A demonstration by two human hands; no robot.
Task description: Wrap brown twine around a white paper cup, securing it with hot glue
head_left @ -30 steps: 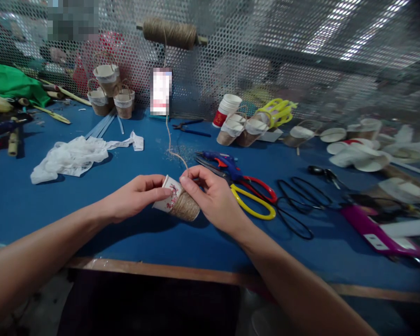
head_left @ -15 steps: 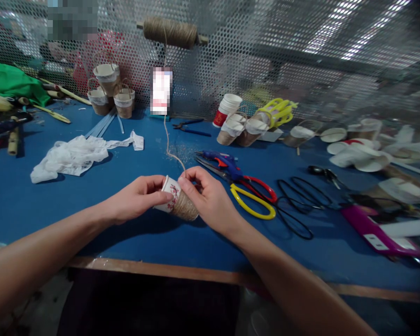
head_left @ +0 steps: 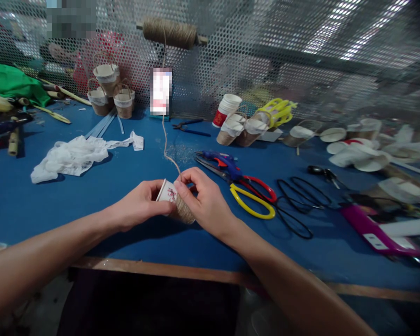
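Observation:
A white paper cup (head_left: 165,192) with a reddish flower print lies tilted between my hands, its lower part wrapped in brown twine (head_left: 185,212). My left hand (head_left: 143,200) is closed around the rim end, thumb along the near side. My right hand (head_left: 201,196) pinches the strand of twine (head_left: 165,140) against the cup's wall with thumb and fingertips. From there the strand runs up past a phone (head_left: 161,91) to a twine spool (head_left: 170,33) on a stick at the mesh. The cup's far side is hidden.
Scissors (head_left: 252,207) and a blue glue gun (head_left: 227,164) with black cord lie right of my hands. White lace fabric (head_left: 73,156) lies left; pliers (head_left: 192,128) sit behind. Twine-covered baskets (head_left: 107,79) stand at the mesh. A purple power strip (head_left: 378,231) is at right.
Both hands and the cup have shifted slightly left and down. The cup appears turned a little, showing less of the print, and the strand has swung left.

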